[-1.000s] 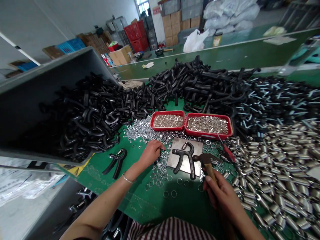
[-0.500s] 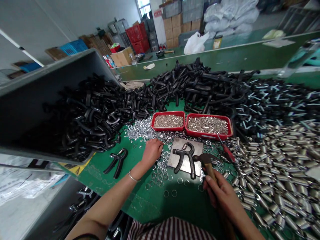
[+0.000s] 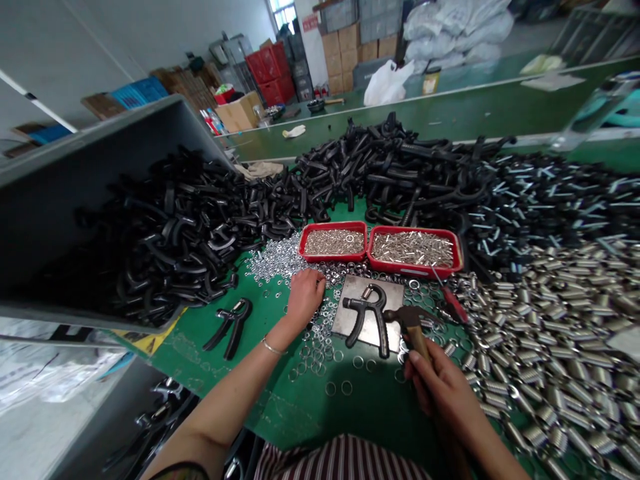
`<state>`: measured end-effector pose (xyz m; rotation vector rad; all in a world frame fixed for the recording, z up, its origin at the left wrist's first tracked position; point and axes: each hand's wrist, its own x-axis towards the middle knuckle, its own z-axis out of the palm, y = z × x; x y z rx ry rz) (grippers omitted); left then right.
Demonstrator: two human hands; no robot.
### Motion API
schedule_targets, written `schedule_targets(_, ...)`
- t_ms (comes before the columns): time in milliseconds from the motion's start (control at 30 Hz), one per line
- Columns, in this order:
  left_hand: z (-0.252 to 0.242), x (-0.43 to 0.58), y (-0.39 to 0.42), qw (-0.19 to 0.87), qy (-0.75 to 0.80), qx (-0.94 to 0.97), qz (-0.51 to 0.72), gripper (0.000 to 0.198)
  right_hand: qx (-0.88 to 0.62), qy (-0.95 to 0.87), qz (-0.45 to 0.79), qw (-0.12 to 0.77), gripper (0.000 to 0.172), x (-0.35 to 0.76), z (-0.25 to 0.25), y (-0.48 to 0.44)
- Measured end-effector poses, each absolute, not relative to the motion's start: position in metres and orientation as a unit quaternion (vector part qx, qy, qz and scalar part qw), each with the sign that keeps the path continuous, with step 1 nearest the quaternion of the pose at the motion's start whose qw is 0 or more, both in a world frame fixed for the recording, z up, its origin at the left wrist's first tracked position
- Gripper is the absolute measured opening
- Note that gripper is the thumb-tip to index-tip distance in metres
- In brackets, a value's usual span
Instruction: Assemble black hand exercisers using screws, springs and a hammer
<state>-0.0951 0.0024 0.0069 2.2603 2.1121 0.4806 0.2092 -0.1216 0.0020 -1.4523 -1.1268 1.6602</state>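
My right hand (image 3: 443, 383) is wrapped around the wooden handle of a hammer (image 3: 415, 323), whose head rests at the right side of a metal plate (image 3: 342, 323). On that plate lies a black hand grip exerciser (image 3: 381, 327) with its legs toward me. My left hand (image 3: 304, 297) is at the heap of small metal nuts and rings (image 3: 327, 320), left of the plate. Its fingers are curled together, and whatever they pinch is hidden. Farther left, a second hand grip exerciser (image 3: 231, 327) lies on the green table (image 3: 273, 400).
Two red trays (image 3: 333, 259) of small pins stand behind the plate. A grey bin (image 3: 197, 120) spills black handles (image 3: 190, 227) at the left. Metal springs (image 3: 550, 373) cover the right side, with a red-handled tool (image 3: 454, 305) near them. Black handle parts (image 3: 390, 153) are piled behind.
My left hand has shifted slightly up toward the pile of small nuts, its fingers curled. The hammer and the exerciser on the plate stay put. The whole view has moved a little.
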Motion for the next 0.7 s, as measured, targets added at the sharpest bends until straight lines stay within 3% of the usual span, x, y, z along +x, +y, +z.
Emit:
schedule_targets(400,0.001,-0.099,-0.005,0.005,0.652,0.737,0.179,0.013,-0.544,-0.411,0.658,0.319,0.042,0.208,0.003,-0.119)
schedule_targets(600,0.045,-0.092,0.002,-0.040,0.595,0.763,0.250,0.013,-0.538,-0.424,0.653,0.322,0.039,0.207,0.001,-0.119)
schedule_targets(700,0.068,-0.092,0.040,-0.075,0.603,0.766,0.212,0.016,-0.539,-0.428,0.646,0.330,0.039,0.206,0.002,-0.118)
